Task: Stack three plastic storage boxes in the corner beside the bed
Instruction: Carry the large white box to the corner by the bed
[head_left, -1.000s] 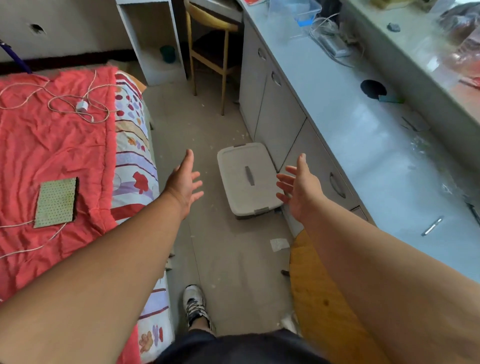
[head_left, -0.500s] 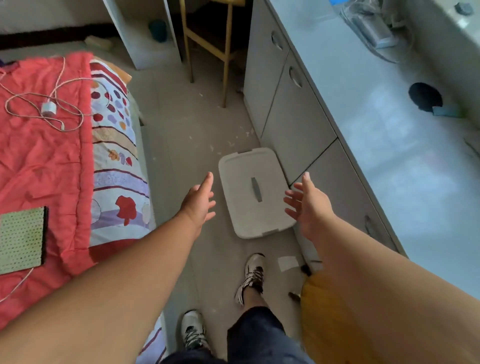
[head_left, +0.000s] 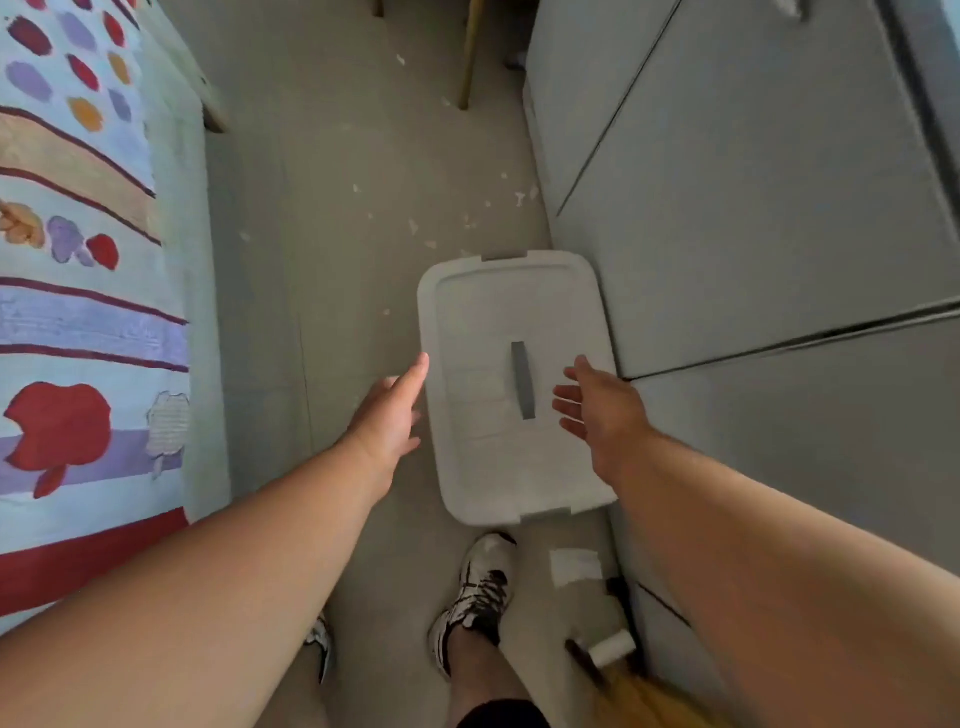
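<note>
A: Start at the left. What's there?

B: The bed (head_left: 93, 322), with a soft patterned cover of stripes, dots and red shapes, hanging down its side. Next comes bare grey floor (head_left: 332, 249), flecked with pale scraps.

A: And the hands?

B: The left hand (head_left: 387, 421) is spread flat, fingers (head_left: 415, 371) straight, holding nothing, just beside the left long edge of the storage box (head_left: 478, 395). I can't tell whether it touches.

A: Where does the box sit?

B: On the floor between the bed and the grey cabinet fronts (head_left: 753, 218), close against the cabinets. It is a rounded rectangle of smooth pale plastic, with a recessed lid, a grey handle (head_left: 522, 379) in the middle and grey clips at both short ends.

A: The right side?

B: The right hand (head_left: 597, 410) is open too, fingers loosely spread, empty, hovering over the lid's right part.

A: How would it handle?

B: Probably light and fairly stiff, though the smooth walls may be slippery. Its contents are hidden, so the weight is a guess. Gripping under the rim on both long sides looks safest; the lid handle depends on those clips holding.
</note>
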